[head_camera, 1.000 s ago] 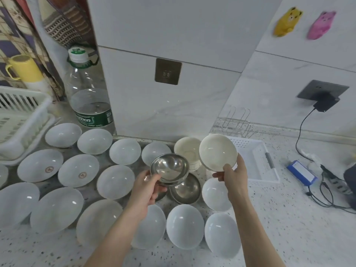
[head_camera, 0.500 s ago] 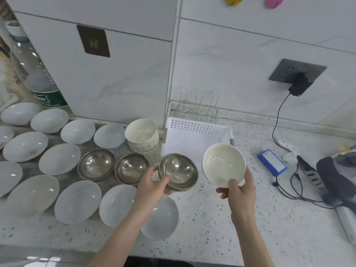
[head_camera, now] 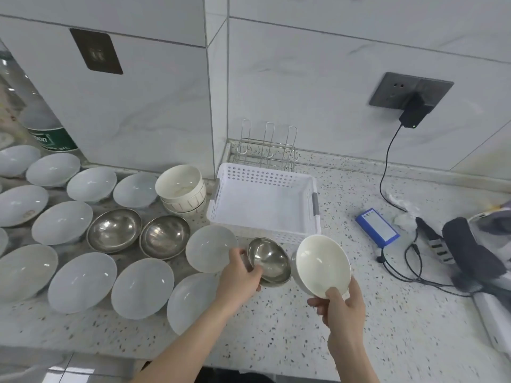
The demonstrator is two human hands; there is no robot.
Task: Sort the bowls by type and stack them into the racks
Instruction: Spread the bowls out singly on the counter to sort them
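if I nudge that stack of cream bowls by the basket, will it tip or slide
The cream bowl stack sits nested and slightly askew, so a top-edge nudge might rock it. It looks ceramic: probably heavy enough to slide rather than topple on the speckled counter, but chippable.

The scene is brightly and evenly lit, with soft, diffuse light from above; shadows under the bowls are faint and short. Small white glints sit on the translucent white plastic bowls (head_camera: 83,281) at 8 o'clock, and broader glare streaks the two round stainless-steel bowls (head_camera: 114,229) on the speckled stone worktop (head_camera: 401,327). The wide-angle lens bends the grey marble wall tiles (head_camera: 318,78) toward the edges. The clear plastic bottle (head_camera: 33,114) at 9 o'clock is smeared and soft.
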